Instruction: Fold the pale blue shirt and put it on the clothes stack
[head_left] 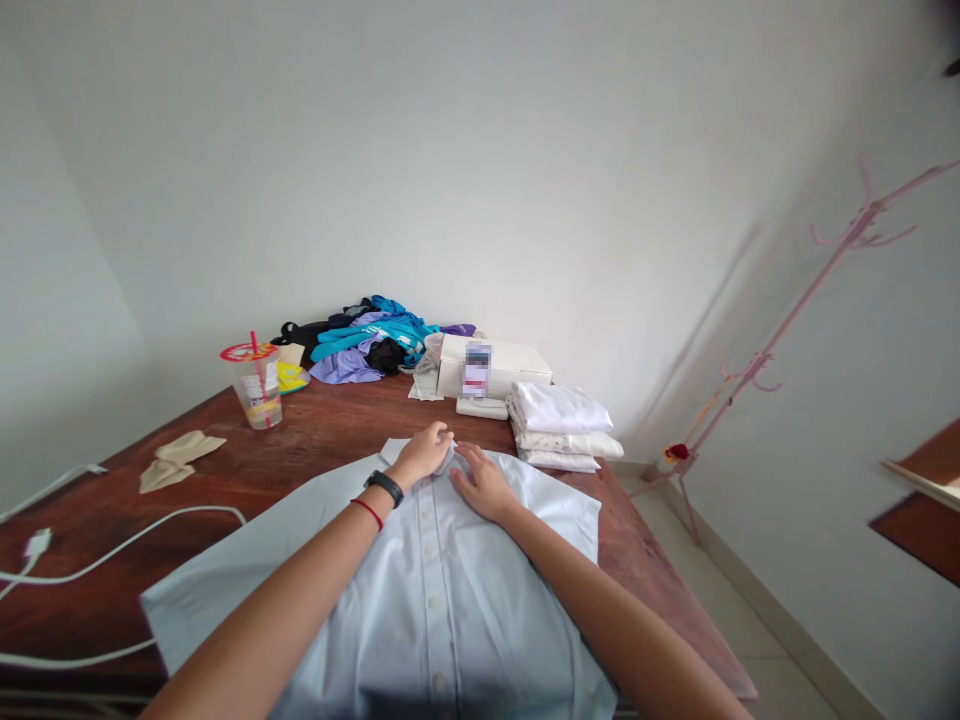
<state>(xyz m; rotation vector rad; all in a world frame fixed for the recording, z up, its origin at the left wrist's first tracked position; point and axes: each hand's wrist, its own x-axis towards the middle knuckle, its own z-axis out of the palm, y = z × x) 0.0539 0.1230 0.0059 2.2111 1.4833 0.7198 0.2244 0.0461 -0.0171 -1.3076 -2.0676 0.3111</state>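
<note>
A pale blue button-up shirt (pixel 420 590) lies spread flat on the dark wooden table (pixel 322 440), collar end pointing away from me. My left hand (pixel 424 452) rests at the collar with its fingers curled round the collar fabric. A black watch and a red string sit on that wrist. My right hand (pixel 481 483) lies just right of the collar, fingers stretched flat on the cloth.
A stack of folded white garments (pixel 564 428) sits at the far right beside a white box (pixel 495 365). A pile of coloured clothes (pixel 371 340) lies at the back. A plastic cup with a straw (pixel 257 385), beige cloth (pixel 176 458) and white cables (pixel 112 545) occupy the left. A pink coat stand (pixel 787 330) rises on the right.
</note>
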